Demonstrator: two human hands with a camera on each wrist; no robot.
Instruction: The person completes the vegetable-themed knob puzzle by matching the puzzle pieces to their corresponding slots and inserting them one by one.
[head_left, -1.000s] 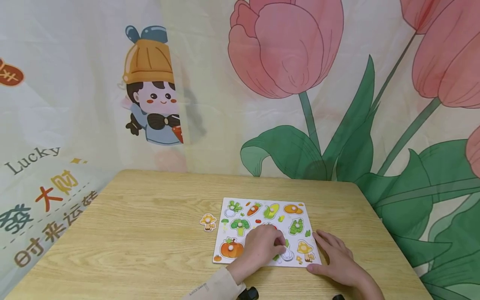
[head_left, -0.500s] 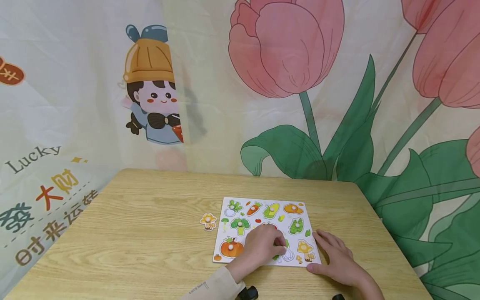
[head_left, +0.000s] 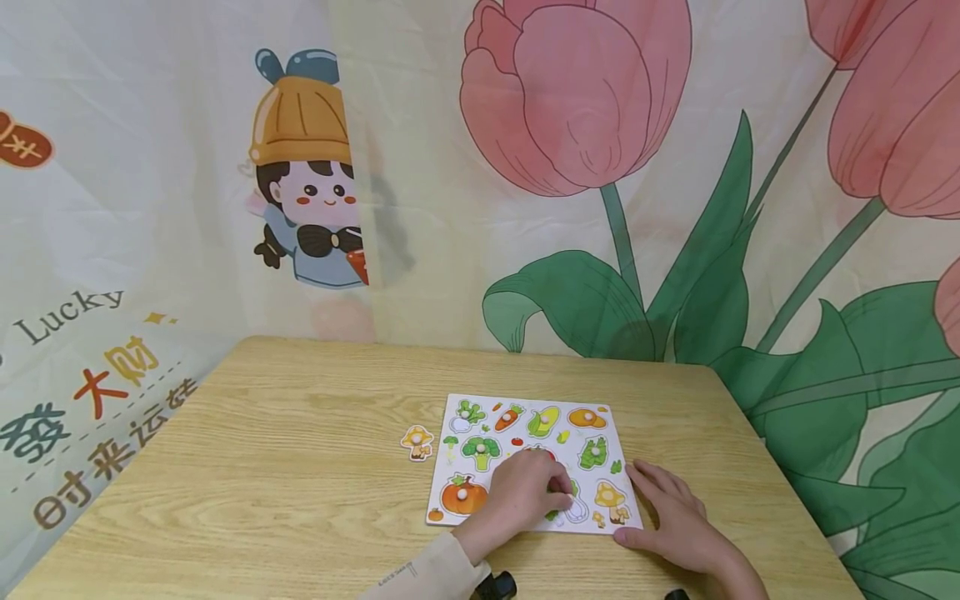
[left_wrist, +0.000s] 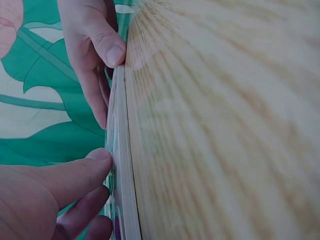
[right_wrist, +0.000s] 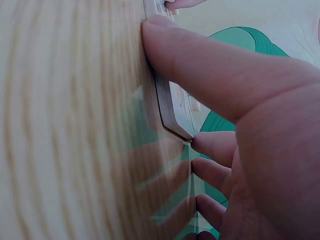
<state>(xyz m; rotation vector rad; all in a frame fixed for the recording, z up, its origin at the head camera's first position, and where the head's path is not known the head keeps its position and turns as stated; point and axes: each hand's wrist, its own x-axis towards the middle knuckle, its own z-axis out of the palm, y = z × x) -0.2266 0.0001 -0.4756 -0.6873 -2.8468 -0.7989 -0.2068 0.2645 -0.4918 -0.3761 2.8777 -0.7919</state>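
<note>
A white vegetable puzzle board [head_left: 570, 461] lies on the wooden table. My left hand [head_left: 525, 493] reaches over its front part, thumb and fingers curled together at a knobbed piece that they mostly hide; beside them a white stalk-shaped outline [head_left: 577, 509] shows. In the left wrist view the left thumb [left_wrist: 82, 177] comes right down to the board's face. My right hand [head_left: 675, 517] holds the board's front right corner, its thumb [right_wrist: 195, 60] against the front edge and its fingers along the right side. A loose mushroom piece [head_left: 417, 443] lies left of the board.
Knobbed pieces sit in the board, among them a pumpkin [head_left: 462, 496], a broccoli [head_left: 481, 451] and a corn [head_left: 543, 422]. A mushroom picture [head_left: 611, 502] without a knob is at its front right. Behind the wooden table [head_left: 300, 433] hangs a printed tulip cloth [head_left: 420, 250].
The white stalk-shaped part beside my left fingertips has shifted slightly, and more of its outline shows. Both hands stay in nearly the same place, and the loose mushroom piece has not moved.
</note>
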